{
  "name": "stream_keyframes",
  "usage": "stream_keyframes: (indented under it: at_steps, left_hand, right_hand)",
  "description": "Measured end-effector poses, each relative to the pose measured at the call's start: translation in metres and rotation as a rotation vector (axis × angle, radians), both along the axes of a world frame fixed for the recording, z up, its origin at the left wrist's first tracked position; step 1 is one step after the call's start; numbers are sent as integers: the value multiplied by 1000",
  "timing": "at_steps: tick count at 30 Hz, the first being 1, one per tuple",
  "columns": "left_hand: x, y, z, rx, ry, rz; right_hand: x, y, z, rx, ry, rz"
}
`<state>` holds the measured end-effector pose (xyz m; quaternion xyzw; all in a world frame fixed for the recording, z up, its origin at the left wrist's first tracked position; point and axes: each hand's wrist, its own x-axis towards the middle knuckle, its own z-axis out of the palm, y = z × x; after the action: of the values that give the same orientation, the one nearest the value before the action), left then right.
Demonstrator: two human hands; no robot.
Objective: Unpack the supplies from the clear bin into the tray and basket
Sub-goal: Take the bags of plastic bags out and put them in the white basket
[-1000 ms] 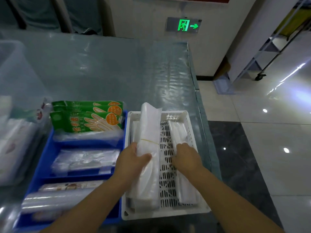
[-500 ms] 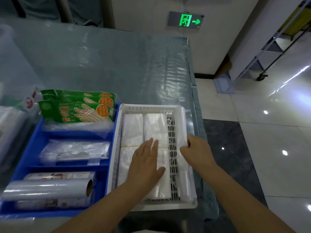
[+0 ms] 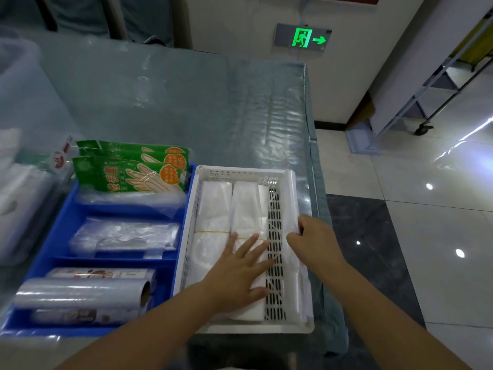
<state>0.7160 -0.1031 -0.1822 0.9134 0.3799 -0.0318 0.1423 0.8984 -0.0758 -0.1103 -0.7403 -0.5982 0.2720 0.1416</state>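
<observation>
Both hands are seen over the white basket [image 3: 244,174]. The left hand [image 3: 241,271] is laid flat, fingers spread, on the middle bundle of bags [image 3: 246,231], pressing it down. The right hand [image 3: 313,243] is curled at the basket's right wall, and a third bundle [image 3: 292,209] standing on edge there is pinched between thumb and fingers.

Read from left to right, a clear bin [image 3: 18,76] is found at the far left edge of the table [image 3: 186,102]; pale packs seem to remain inside it, though the wall is too cloudy for them to be identified. Next, a blue tray [image 3: 64,231] with 3 compartments is seen: green glove packets [image 3: 128,174] at the back, clear bags [image 3: 122,236] in the middle, film rolls [image 3: 80,292] at the front. Just beside it stands the basket, where 2 bundles lie flat side by side, the left bundle [image 3: 213,209] against the left wall.

The bundles are judged to be light, soft and slippery; each of the 2 flat ones is bound by a thin rubber band across its middle. A hold is best taken at that banded waist, where the layers are kept together; if an end is gripped, the stack may be expected to sag and fan out. The upright bundle will probably need to be tipped flat into the remaining gap.
</observation>
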Motion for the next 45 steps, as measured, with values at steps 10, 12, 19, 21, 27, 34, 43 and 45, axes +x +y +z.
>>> stream_keyframes:
  at_steps: [10, 12, 19, 21, 27, 34, 43, 45]
  left_hand:
    - [-33, 2, 49, -552, -717, 1010]
    - [-38, 4, 50, -556, -652, 1049]
    - [-52, -1, 44, -494, -505, 1020]
    - [-52, -6, 45, -439, -426, 967]
    - [-52, -11, 43, 60, -23, 557]
    - [-46, -21, 21, -65, 73, 466]
    - [-54, -34, 39, -108, 25, 438]
    - [-61, -36, 48, -97, 42, 459]
  right_hand:
    - [-77, 27, 5, -52, 207, 123]
    - [-92, 29, 0, -138, 380, 91]
    - [-74, 41, -15, 8, 94, 132]
    - [-71, 45, -16, 60, 17, 177]
    - [-90, 68, -36, 177, -114, 563]
    - [-109, 93, -70, 146, -437, 902]
    - [-107, 103, -67, 154, -394, 939]
    - [-109, 99, -55, 185, -346, 876]
